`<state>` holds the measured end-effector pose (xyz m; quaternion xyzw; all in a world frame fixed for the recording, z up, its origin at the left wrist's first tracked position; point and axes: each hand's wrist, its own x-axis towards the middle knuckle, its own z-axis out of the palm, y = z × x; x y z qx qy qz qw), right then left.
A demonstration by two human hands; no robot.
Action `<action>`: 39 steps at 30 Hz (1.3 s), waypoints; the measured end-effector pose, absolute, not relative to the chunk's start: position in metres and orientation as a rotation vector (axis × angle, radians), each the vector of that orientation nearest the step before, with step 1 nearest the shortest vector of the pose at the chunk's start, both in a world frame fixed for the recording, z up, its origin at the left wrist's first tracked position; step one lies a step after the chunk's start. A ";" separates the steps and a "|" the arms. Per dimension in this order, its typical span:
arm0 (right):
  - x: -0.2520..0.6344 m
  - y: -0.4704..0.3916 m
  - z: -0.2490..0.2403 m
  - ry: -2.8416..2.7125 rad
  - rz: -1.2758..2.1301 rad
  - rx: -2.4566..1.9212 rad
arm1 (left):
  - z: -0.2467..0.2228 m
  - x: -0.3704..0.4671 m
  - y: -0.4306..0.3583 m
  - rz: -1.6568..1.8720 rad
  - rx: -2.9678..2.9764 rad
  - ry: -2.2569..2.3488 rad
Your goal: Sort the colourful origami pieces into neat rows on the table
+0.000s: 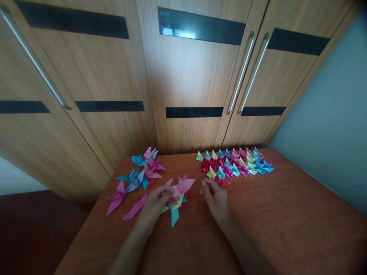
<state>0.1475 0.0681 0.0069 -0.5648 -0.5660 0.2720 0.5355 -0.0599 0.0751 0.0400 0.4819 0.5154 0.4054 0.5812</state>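
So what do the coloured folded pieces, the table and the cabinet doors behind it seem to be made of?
The folded pieces look like thin matte coloured paper: sharp creases, pointed flaps. The left hand holds a pink piece of the same kind. The table appears to be reddish wood or wood-look laminate with a faint grain. The cabinet doors look like light wood-grain laminate, with glossy dark strips and metal handles.
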 end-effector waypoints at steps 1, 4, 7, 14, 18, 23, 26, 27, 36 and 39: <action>0.146 0.066 0.008 -1.410 0.587 -1.350 | 0.039 -0.059 0.075 0.960 1.133 1.213; 0.138 0.058 0.009 -1.622 0.509 -1.290 | 0.035 -0.057 0.076 0.958 1.149 1.204; 0.131 0.055 0.006 -1.753 0.461 -1.254 | 0.031 -0.051 0.076 0.910 1.188 1.162; 0.133 0.060 0.002 -1.725 0.291 -1.306 | 0.036 -0.040 0.068 0.868 1.276 1.104; 0.140 0.060 0.008 -1.631 0.133 -1.289 | 0.037 -0.040 0.067 0.894 1.267 1.077; 0.170 0.056 0.014 -1.527 -0.134 -1.384 | 0.030 -0.043 0.071 0.923 1.225 1.073; 0.208 0.055 0.012 -1.491 -0.210 -1.542 | 0.031 -0.044 0.071 0.924 1.223 1.089; 0.223 0.056 0.011 -1.474 -0.239 -1.616 | 0.032 -0.044 0.070 0.925 1.219 1.094; 0.289 0.061 -0.006 -1.541 -0.265 -2.326 | 0.037 -0.042 0.067 0.905 1.225 1.101; 0.281 0.063 -0.007 -1.588 -0.196 -2.388 | 0.032 -0.043 0.069 0.896 1.229 1.086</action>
